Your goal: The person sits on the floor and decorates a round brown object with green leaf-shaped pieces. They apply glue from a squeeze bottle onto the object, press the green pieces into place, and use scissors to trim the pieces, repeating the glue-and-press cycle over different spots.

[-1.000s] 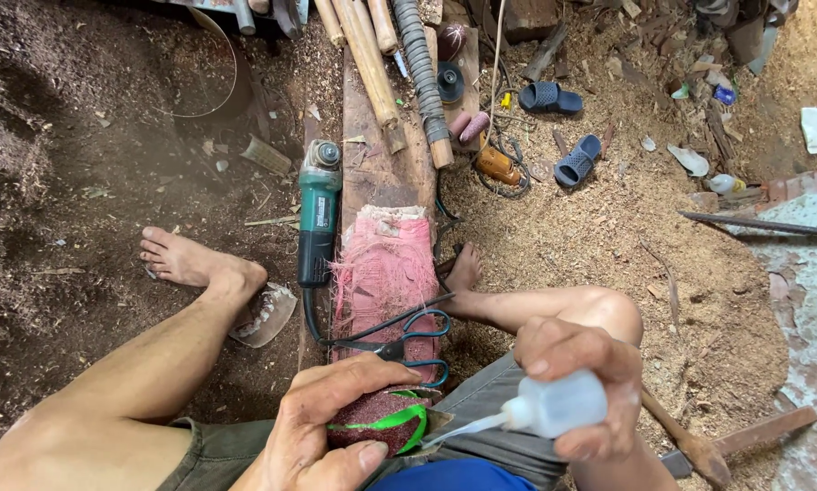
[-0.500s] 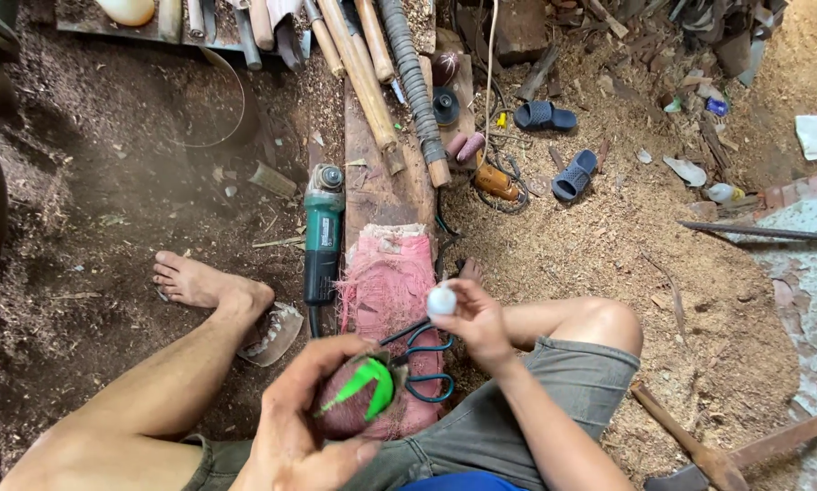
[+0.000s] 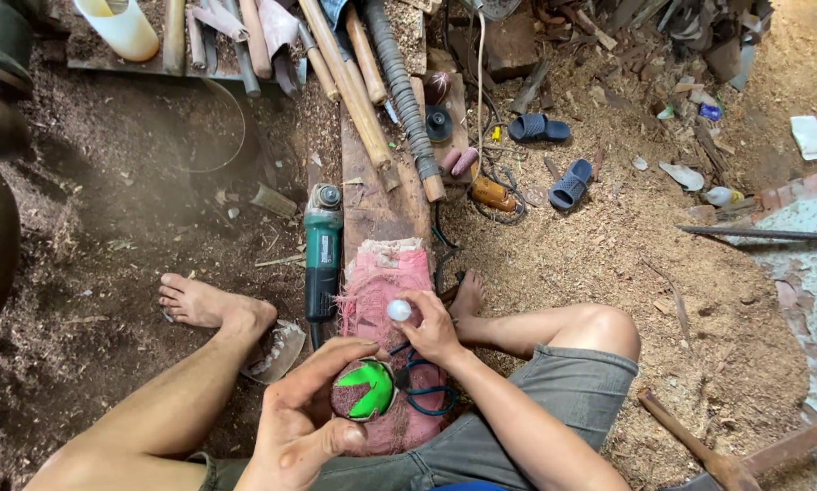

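A: In the head view, what does the left hand (image 3: 304,427) have?

B: It is curled around a round brown piece with a bright green patch (image 3: 363,389), fingers over the top and thumb underneath, holding it above the person's lap.

A: And the right hand (image 3: 429,325)?

B: That one is closed on a small white bottle (image 3: 398,310), of which only the rounded end shows above the fingers. It sits just beside the round piece, a little higher, over the pink cloth (image 3: 386,291).

A: Where does the cloth lie?

B: On a wooden plank (image 3: 372,205) on the dirt floor, between the person's bare legs. A dark blue cord (image 3: 424,391) loops across its lower part, near the right wrist.

A: What lies around it?

B: A green angle grinder (image 3: 322,250) rests along the left edge of the cloth. Farther up the plank lie wooden handles (image 3: 345,82) and a grey ribbed hose (image 3: 404,91). A pair of dark blue sandals (image 3: 554,155) sits on the sawdust to the right, well apart from the hands.
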